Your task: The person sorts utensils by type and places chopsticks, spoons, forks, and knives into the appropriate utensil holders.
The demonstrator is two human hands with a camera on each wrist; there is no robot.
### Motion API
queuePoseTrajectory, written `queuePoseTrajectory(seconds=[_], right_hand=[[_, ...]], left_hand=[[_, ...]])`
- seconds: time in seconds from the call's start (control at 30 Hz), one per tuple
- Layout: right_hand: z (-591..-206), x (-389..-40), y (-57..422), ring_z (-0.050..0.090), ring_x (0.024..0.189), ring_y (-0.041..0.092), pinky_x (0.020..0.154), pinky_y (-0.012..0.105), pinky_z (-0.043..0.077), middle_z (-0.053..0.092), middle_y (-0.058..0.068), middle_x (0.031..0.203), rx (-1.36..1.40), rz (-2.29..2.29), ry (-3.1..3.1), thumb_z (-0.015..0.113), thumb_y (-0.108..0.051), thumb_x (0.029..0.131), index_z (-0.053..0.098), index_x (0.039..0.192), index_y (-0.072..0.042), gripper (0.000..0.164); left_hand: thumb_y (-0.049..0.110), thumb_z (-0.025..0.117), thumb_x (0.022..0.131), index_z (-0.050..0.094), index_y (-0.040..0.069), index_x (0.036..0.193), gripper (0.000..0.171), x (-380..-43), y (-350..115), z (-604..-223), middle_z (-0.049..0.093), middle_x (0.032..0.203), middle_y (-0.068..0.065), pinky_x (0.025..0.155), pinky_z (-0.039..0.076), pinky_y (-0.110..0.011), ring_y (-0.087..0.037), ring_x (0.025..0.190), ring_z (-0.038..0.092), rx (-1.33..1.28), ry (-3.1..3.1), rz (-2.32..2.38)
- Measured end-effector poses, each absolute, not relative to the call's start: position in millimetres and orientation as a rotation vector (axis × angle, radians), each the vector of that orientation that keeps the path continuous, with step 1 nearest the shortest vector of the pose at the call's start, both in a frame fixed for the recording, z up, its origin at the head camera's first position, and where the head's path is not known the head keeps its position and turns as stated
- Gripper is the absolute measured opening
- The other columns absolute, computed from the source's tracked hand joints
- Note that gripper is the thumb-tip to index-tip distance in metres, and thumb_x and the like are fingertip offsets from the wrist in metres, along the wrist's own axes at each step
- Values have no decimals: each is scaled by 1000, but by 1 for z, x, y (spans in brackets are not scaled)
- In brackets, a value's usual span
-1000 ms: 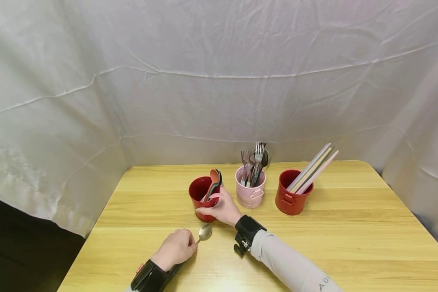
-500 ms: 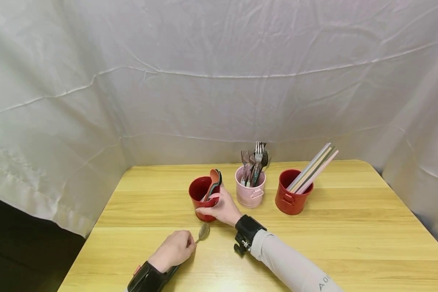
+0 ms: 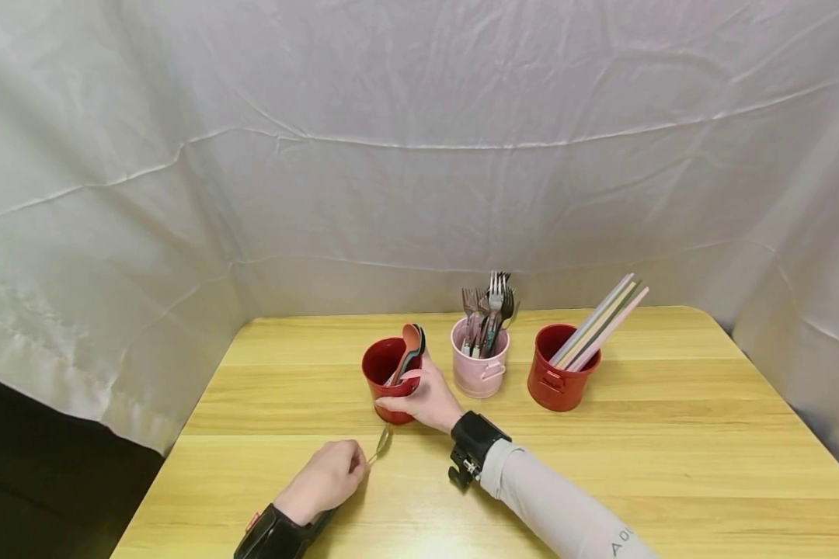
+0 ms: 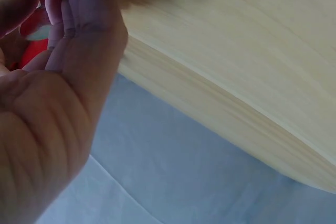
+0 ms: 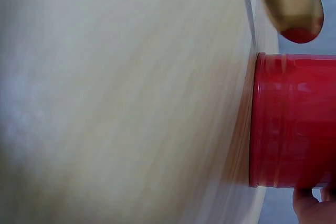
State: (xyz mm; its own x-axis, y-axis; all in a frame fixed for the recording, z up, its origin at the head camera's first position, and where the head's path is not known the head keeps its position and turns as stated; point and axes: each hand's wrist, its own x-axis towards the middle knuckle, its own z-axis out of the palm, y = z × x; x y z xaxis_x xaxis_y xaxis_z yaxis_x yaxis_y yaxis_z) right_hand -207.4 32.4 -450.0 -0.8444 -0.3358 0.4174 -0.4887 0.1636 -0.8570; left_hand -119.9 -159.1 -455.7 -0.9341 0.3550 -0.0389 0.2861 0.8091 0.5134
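My left hand (image 3: 327,475) pinches a metal spoon (image 3: 384,441) near its handle, with the bowl pointing away and turned almost edge-on in the head view. In the right wrist view the spoon's shiny bowl (image 5: 294,9) shows close beside the red bucket (image 5: 296,121). My right hand (image 3: 428,397) grips that left-hand red bucket (image 3: 377,384) from its right side, thumb in front. Inside the bucket lean an orange-red spoon (image 3: 410,338) and a dark spoon. Most of the held spoon's handle is hidden by my left hand.
A pink bucket (image 3: 477,376) with several forks (image 3: 489,307) stands right of my right hand. Further right is another red bucket (image 3: 559,392) holding pale straws or sticks (image 3: 601,326). All stand on a wooden table (image 3: 643,442), with white cloth (image 3: 419,194) behind.
The spoon's bowl has rotated from facing up to nearly edge-on. My left hand has shifted slightly left. The right hand and red bucket have stayed put.
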Motion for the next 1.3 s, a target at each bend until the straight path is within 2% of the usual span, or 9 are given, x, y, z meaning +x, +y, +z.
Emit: queuePoseTrajectory(seconds=[0.1,0.37,0.53,0.6,0.77,1.03,1.07,1.13,1.3], right_hand=[[-449,-208,32,50,116,36,101,47,40,47,21,131,813,1790,-2278,84,-5,66,51,112,11,59],[-448,-206,32,49,117,36,102,47,38,44,20,134,803,1803,-2291,84,-3,65,63,86,10,33],[-447,-206,32,49,118,34,103,46,37,45,19,134,793,1807,-2284,84,-4,64,60,94,11,42],[-447,-207,32,49,118,34,103,46,37,46,19,133,791,1818,-2279,84,-4,65,55,105,12,52],[-448,-207,32,49,118,34,103,45,37,44,19,134,796,1806,-2290,85,-4,64,62,88,8,35],[-449,-207,32,48,117,36,102,47,38,44,21,133,812,1783,-2284,84,-3,64,63,82,8,30],[-449,-207,32,48,118,36,103,47,38,44,21,134,812,1774,-2285,84,-3,64,64,76,6,25],[-448,-207,32,49,118,35,102,46,38,45,21,134,815,1781,-2281,84,-3,64,63,84,8,31],[-448,-207,33,51,116,35,100,47,40,49,21,131,809,1824,-2277,84,-4,65,46,122,9,70]], left_hand=[[6,61,86,57,9,78,9,-119,-162,-455,49,67,3,49,38,-26,-10,57,44,479,2848,796],[7,63,87,58,8,80,8,-116,-174,-452,50,67,4,48,38,-25,-10,57,45,406,2839,859],[4,62,87,59,6,82,6,-118,-183,-447,54,68,3,48,40,-24,-10,57,47,378,2865,908],[4,61,87,60,5,83,4,-120,-186,-443,56,70,2,48,40,-24,-10,57,47,356,2878,926],[7,62,89,61,4,87,4,-126,-192,-427,60,74,0,50,43,-25,-10,58,50,292,2930,955],[9,58,92,59,2,92,7,-143,-199,-396,62,79,-4,56,50,-26,-13,66,59,335,2998,1047],[8,58,92,59,1,92,7,-146,-199,-393,62,79,-5,56,50,-27,-14,66,60,351,3011,1059],[7,57,92,59,1,93,6,-152,-197,-385,62,79,-5,58,51,-28,-15,67,61,377,3042,1082],[7,58,92,59,2,92,6,-167,-190,-368,63,79,-7,61,54,-32,-17,69,62,446,3125,1175]])
